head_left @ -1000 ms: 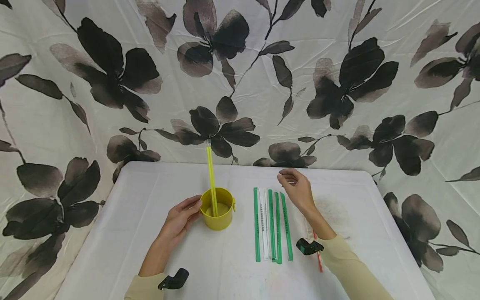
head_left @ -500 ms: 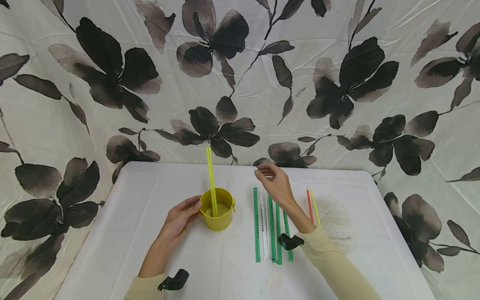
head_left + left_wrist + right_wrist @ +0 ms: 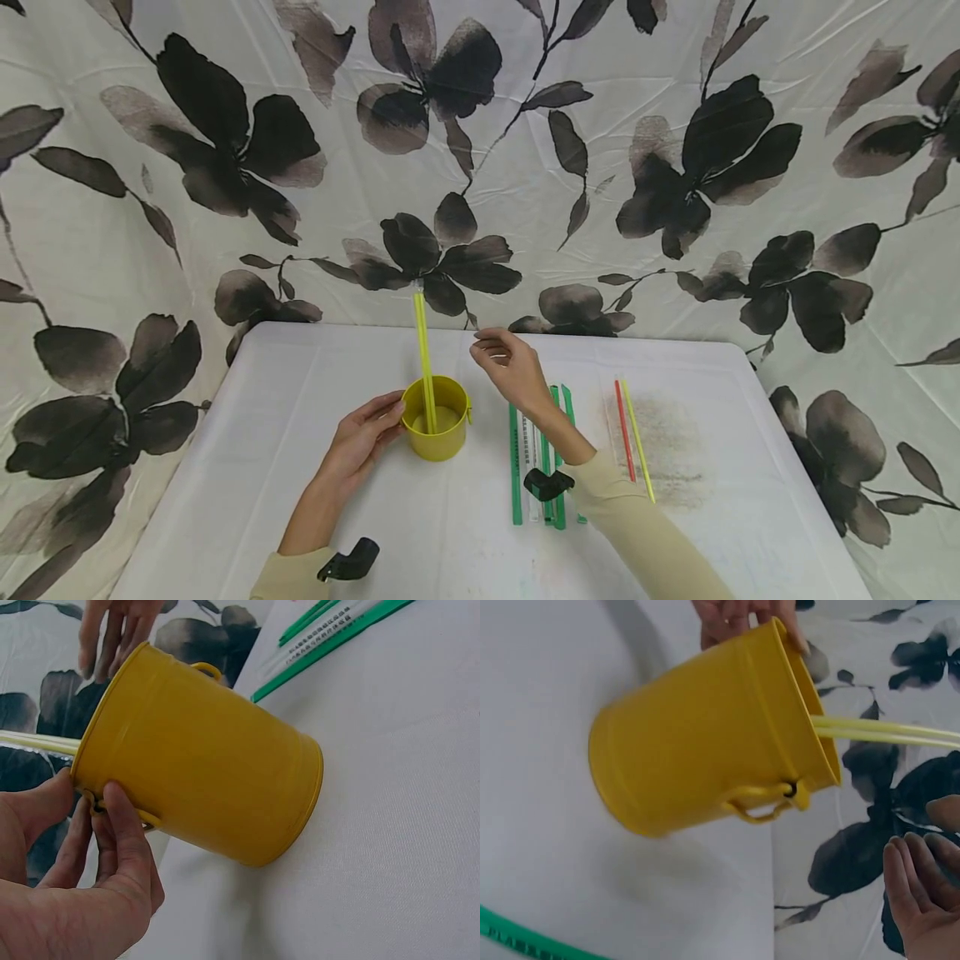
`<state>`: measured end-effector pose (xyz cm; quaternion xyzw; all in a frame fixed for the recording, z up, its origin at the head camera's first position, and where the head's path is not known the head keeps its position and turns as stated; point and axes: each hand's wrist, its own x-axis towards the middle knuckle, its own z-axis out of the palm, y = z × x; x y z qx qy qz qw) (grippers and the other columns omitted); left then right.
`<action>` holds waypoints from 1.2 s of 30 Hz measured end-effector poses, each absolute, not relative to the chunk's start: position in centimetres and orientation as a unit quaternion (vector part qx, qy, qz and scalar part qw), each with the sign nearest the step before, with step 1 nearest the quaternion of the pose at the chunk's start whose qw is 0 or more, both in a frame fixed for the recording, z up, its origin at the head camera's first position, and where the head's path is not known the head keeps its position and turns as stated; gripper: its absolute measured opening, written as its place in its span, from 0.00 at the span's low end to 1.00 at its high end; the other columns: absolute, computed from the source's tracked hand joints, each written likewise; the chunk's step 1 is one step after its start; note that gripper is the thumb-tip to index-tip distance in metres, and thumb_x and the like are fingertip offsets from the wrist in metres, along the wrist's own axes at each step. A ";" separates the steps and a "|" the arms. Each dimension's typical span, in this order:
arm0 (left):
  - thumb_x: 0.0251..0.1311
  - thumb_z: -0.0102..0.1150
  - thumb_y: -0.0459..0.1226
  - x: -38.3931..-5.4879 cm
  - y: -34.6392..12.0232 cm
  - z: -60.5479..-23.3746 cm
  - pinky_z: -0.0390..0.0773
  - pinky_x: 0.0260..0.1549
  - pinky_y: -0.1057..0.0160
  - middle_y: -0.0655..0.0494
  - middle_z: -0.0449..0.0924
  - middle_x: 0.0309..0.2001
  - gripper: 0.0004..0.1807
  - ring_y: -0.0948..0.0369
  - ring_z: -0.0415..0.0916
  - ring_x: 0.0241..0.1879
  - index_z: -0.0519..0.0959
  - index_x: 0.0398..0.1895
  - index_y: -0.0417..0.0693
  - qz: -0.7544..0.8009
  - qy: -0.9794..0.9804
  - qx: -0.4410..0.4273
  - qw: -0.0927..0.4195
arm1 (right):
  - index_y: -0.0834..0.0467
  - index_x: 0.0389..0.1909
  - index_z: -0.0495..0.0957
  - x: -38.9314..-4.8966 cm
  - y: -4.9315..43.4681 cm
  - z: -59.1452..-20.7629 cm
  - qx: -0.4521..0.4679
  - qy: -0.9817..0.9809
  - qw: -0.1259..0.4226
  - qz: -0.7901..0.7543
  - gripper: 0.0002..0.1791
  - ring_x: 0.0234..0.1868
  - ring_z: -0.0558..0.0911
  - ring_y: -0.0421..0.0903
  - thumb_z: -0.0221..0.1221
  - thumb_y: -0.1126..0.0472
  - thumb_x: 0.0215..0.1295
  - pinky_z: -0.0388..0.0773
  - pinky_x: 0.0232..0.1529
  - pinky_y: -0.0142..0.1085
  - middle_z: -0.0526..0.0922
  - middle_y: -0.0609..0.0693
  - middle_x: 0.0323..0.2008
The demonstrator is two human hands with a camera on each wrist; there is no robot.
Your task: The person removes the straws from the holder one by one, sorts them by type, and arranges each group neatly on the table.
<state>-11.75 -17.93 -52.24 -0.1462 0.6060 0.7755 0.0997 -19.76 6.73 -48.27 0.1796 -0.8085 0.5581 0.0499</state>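
A small yellow bucket stands on the white table, with two long yellow straws leaning up out of it. My left hand pinches its rim and side ear between thumb and fingers, as the left wrist view shows. To the right of the bucket, my right hand hovers above the table with loosely bent fingers and nothing between them. In the right wrist view, that hand is apart from the straws' upper part. Beneath the right forearm lie green paper-wrapped straws and white-wrapped straws, partly hidden.
Farther right on the table lie a red straw and a yellow straw, beside a brownish smudge. A floral cloth hangs behind the table's back edge.
My right hand has swept left from beside the red and yellow straws, across the wrapped straws, towards the bucket. The red and yellow straws are now uncovered. My left hand and the bucket stay put.
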 end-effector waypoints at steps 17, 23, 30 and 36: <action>0.73 0.61 0.37 -11.8 -17.8 -52.2 0.81 0.53 0.70 0.44 0.71 0.68 0.27 0.60 0.78 0.56 0.70 0.71 0.39 0.773 0.607 -0.155 0.104 | 0.64 0.62 0.77 -19.8 1.8 -49.2 0.221 -0.794 -0.027 0.566 0.19 0.55 0.83 0.51 0.61 0.61 0.75 0.82 0.58 0.36 0.84 0.57 0.53; 0.74 0.61 0.37 -11.8 -17.8 -52.3 0.81 0.53 0.70 0.44 0.72 0.67 0.27 0.62 0.79 0.55 0.70 0.72 0.39 0.773 0.607 -0.153 0.103 | 0.63 0.58 0.79 -19.7 1.0 -49.5 0.220 -0.792 -0.032 0.569 0.16 0.53 0.84 0.50 0.62 0.62 0.74 0.83 0.56 0.36 0.85 0.56 0.50; 0.74 0.60 0.36 -11.9 -17.8 -52.3 0.81 0.53 0.70 0.45 0.72 0.67 0.27 0.61 0.79 0.56 0.69 0.72 0.38 0.777 0.602 -0.150 0.105 | 0.62 0.53 0.82 -19.6 1.2 -49.5 0.205 -0.798 -0.014 0.567 0.12 0.49 0.85 0.48 0.65 0.63 0.72 0.83 0.54 0.31 0.86 0.54 0.46; 0.73 0.61 0.35 -11.9 -17.9 -52.3 0.81 0.53 0.69 0.46 0.74 0.66 0.28 0.61 0.79 0.57 0.69 0.72 0.37 0.781 0.596 -0.154 0.106 | 0.62 0.51 0.83 -19.6 2.1 -49.2 0.196 -0.794 0.010 0.575 0.12 0.48 0.86 0.49 0.66 0.63 0.70 0.83 0.54 0.33 0.87 0.55 0.45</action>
